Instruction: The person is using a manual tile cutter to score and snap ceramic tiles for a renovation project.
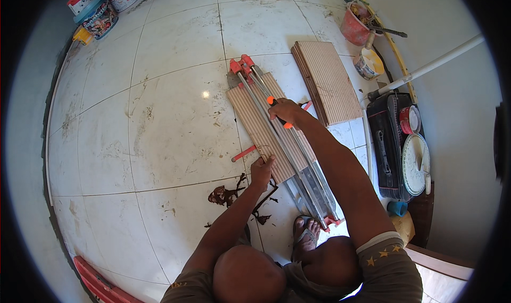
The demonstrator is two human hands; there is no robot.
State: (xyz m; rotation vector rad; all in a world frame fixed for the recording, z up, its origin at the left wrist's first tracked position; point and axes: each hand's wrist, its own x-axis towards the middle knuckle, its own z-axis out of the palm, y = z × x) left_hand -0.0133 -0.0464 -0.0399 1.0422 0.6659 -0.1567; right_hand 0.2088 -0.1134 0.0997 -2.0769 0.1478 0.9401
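Note:
A manual tile cutter with two metal rails and red end pieces lies slanted on the floor in front of me. On its bed, beneath the rails, rests a beige ribbed tile. My right hand is closed round the cutter's black and orange handle, partway along the rails. At the tile's near left edge, my left hand grips the tile with the thumb on top; its other fingers are partly hidden. A red support arm sticks out from the cutter's left side.
Right of the cutter stands a stack of ribbed tiles. Along the right wall are a red bucket, a small tub, a black case and a white pole. Paint buckets stand far left. Brown scraps lie near my left forearm.

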